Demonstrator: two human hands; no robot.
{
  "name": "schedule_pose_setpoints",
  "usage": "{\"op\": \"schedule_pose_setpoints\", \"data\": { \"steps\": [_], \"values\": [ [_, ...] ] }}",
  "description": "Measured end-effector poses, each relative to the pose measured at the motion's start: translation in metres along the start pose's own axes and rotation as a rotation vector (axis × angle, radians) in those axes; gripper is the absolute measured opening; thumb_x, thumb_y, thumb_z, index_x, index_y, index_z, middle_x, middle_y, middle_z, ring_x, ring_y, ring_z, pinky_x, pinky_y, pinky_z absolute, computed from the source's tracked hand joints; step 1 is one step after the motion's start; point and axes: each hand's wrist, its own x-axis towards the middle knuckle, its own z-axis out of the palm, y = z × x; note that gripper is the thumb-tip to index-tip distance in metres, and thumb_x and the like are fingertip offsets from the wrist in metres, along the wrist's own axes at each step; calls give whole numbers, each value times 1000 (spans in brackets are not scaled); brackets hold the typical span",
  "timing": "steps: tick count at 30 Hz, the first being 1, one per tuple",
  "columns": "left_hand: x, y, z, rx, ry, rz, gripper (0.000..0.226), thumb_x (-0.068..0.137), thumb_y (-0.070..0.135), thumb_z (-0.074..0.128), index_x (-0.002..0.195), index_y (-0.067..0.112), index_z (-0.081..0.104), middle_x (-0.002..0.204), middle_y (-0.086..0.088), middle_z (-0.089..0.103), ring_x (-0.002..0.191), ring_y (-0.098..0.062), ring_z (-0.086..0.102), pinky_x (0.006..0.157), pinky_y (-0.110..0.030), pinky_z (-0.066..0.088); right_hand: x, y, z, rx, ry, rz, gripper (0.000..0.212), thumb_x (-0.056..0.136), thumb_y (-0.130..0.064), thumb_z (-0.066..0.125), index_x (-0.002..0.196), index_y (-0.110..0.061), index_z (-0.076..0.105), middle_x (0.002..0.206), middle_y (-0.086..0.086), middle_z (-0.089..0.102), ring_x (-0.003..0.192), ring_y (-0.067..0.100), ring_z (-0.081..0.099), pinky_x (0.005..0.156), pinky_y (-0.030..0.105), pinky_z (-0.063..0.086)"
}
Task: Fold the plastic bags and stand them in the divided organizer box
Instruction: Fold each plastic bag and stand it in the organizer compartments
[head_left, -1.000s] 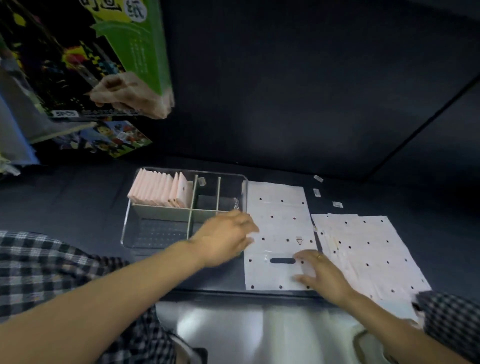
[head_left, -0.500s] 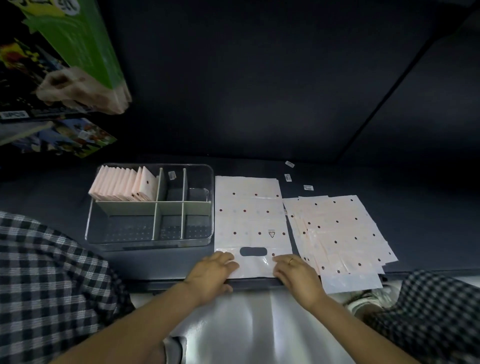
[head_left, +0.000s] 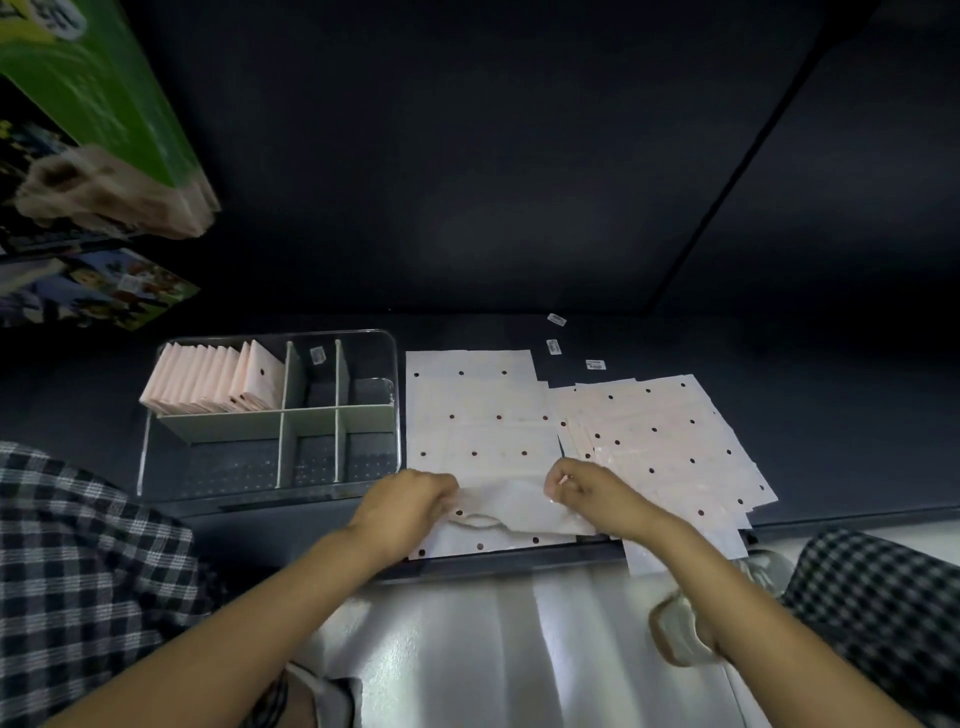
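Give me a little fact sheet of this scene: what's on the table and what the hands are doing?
Being folded: dotted plastic bag, near edge lifted
Left hand: pinches that edge
Right hand: pinches that edge
Waiting: loose pile of flat bags, right of it
Organizer box: left of the bag
Folded bags: standing in the far-left compartment
Other compartments: no bags

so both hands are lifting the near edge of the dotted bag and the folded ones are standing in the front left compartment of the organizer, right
Not quite. The head view shows the folded bags standing in the back left compartment of the organizer, not the front left. The rest holds: the left hand and right hand are lifting the near edge of the dotted bag.
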Motion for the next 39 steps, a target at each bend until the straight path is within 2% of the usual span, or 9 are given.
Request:
{"op": "schedule_pose_setpoints", "data": {
  "steps": [4,9,11,14,17,23,26,29,39],
  "values": [
    [9,5,-27,-176,-68,-15,20,94,19,53,74,18,52,78,-2,59,83,-26,56,74,-35,45,-1,-13,-32,151,-103,17,23,91,-39,58,93,-17,65,75,-4,66,71,2,60,73,17,47],
    [21,2,-35,-409,43,-99,22,95,19,54,73,21,56,66,5,53,71,-19,51,66,-31,40,15,-26,-51,92,-116,-38,6,87,-12,65,86,-12,70,88,-2,71,81,2,63,79,17,46],
    [25,0,-34,-439,107,-146,27,95,20,54,69,24,53,63,4,51,67,-19,49,62,-30,37,26,-33,-55,85,-55,-46,14,90,-26,62,85,-16,70,95,-4,70,91,3,63,85,19,45],
    [33,-4,-33,-443,194,-192,15,96,20,53,85,17,62,74,-4,62,74,-25,58,68,-34,47,40,-42,-62,129,-10,-40,32,83,-54,58,91,-27,72,101,-15,69,97,-3,61,83,15,42],
    [42,-7,-32,-421,275,-212,13,96,20,52,98,16,64,87,-3,68,83,-24,62,74,-36,51,62,-40,-63,102,32,-60,7,80,-31,72,81,-25,71,86,-10,71,83,4,66,72,13,44],
    [48,-5,-17,-107,578,46,43,83,2,66,124,12,57,126,-9,56,118,-28,51,94,-38,47,110,-26,-48,-22,265,-27,15,85,-21,68,72,-21,62,79,-8,62,78,11,56,58,19,41],
    [46,1,4,66,456,198,43,68,-1,76,108,14,68,116,-8,64,110,-29,60,90,-41,52,126,-19,-39,-58,309,2,4,87,-20,67,88,-16,66,96,-1,65,98,18,58,76,27,49],
    [42,1,32,116,286,264,39,55,8,85,91,19,73,105,0,69,96,-20,66,77,-28,56,130,-13,-25,-266,476,8,31,87,-24,66,116,-15,61,120,7,59,115,28,48,94,38,44],
    [32,-18,60,272,157,198,43,60,35,85,98,22,73,111,2,69,102,-17,66,82,-27,54,56,34,43,-610,314,-404,40,74,-20,79,109,-6,65,109,9,65,101,27,62,85,29,50]
  ]
}}
